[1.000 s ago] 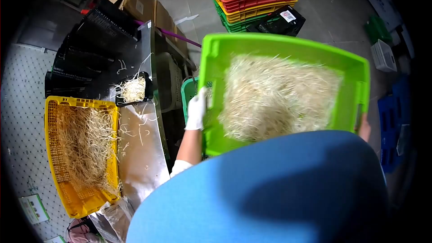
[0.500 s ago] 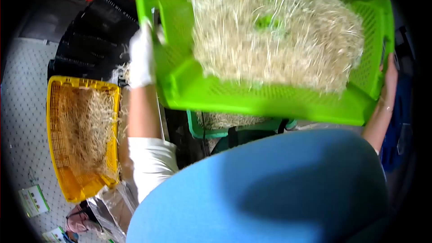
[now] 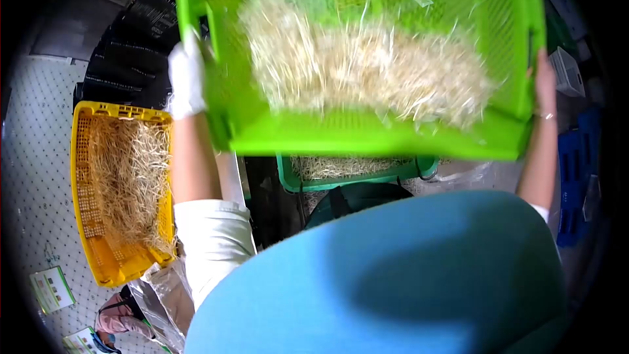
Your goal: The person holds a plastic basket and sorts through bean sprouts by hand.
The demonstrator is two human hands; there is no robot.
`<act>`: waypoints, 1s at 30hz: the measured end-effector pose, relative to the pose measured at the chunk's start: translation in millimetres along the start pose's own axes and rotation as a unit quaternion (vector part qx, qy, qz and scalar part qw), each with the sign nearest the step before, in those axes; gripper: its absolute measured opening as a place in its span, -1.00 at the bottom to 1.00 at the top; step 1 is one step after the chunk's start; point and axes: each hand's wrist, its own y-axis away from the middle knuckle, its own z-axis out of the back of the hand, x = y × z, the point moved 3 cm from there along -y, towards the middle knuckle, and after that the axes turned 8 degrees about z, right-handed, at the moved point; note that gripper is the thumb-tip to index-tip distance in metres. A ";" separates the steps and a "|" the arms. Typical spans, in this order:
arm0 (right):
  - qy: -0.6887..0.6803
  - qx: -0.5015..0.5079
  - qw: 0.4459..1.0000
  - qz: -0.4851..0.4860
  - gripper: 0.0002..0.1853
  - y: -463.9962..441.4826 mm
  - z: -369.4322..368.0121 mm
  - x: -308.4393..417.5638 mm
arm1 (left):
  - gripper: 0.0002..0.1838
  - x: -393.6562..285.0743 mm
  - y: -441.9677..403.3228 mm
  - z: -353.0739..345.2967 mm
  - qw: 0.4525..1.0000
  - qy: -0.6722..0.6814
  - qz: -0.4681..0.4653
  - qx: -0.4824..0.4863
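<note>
A bright green crate [image 3: 367, 139] is held out before the wearer. At left sits a yellow crate [image 3: 108, 265] of tangled strands [image 3: 134, 187], with a darker green tub [image 3: 354, 182] partly hidden. Blurred pale sprouts [image 3: 367, 69] bunch across the bright green crate. The gloved left hand [image 3: 187, 78] grips its left end, the right hand [image 3: 544, 85] its right.

Pale dot-patterned surface [image 3: 39, 177], wall or floor unclear, is spanning far left; grey floor [image 3: 436, 185] is showing lower right.
</note>
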 end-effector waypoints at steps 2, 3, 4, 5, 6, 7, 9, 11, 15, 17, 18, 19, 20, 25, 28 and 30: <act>0.003 0.061 0.998 -0.027 -0.48 51.7 -29.2 -75.7 | -0.40 78.8 32.3 -24.0 0.990 -0.003 0.106 0.096; 0.100 0.102 0.989 -0.043 -0.42 75.1 -35.7 -124.1 | -0.39 115.9 46.2 -37.0 0.989 -0.091 0.078 0.090; 0.145 0.104 0.983 -0.045 -0.38 99.7 -42.8 -167.3 | -0.41 169.9 49.2 -56.3 0.983 -0.080 0.079 0.149; 0.156 0.150 0.970 -0.114 -0.36 124.8 -39.1 -199.1 | -0.44 209.3 63.2 -72.7 0.974 -0.070 0.148 0.156; 0.164 0.153 0.961 -0.158 -0.36 134.9 -30.6 -217.3 | -0.45 216.1 73.0 -88.6 0.969 -0.080 0.164 0.164; 0.169 0.155 0.951 -0.206 -0.35 140.3 -22.7 -229.5 | -0.45 217.4 76.3 -102.5 0.964 -0.094 0.179 0.174; 0.189 0.125 0.951 -0.209 -0.35 133.1 -11.7 -213.6 | -0.47 200.1 71.7 -112.0 0.959 -0.101 0.198 0.176; 0.210 0.014 0.977 -0.026 -0.36 123.4 -22.4 -237.6 | -0.49 190.1 61.5 -106.8 0.962 -0.053 0.210 0.166; 0.068 0.151 0.971 -0.175 -0.42 133.6 -123.5 -174.3 | -0.49 142.3 50.4 -109.6 0.973 -0.047 0.166 0.153; 0.098 0.192 0.955 -0.203 -0.37 164.8 -146.9 -179.9 | -0.50 116.1 53.0 -121.8 0.976 -0.051 0.144 0.153; 0.096 0.216 0.944 -0.231 -0.37 174.6 -158.2 -191.3 | -0.50 105.0 56.1 -127.5 0.977 -0.055 0.138 0.155; 0.090 0.245 0.931 -0.254 -0.37 182.0 -165.0 -196.1 | -0.50 94.0 59.0 -133.3 0.977 -0.058 0.130 0.158; 0.082 0.245 0.931 -0.258 -0.36 180.9 -167.9 -201.6 | -0.50 83.4 61.0 -140.7 0.978 -0.061 0.119 0.163; 0.046 0.236 0.936 -0.257 -0.37 169.4 -134.6 -188.0 | -0.51 35.0 78.9 -178.5 0.976 -0.052 0.064 0.199; 0.045 0.208 0.950 -0.230 -0.38 167.1 -119.9 -177.8 | -0.52 -7.6 84.4 -205.4 0.975 -0.030 0.019 0.217; 0.039 0.204 0.950 -0.234 -0.39 161.6 -130.8 -177.0 | -0.52 -26.9 85.3 -213.8 0.974 -0.029 0.002 0.224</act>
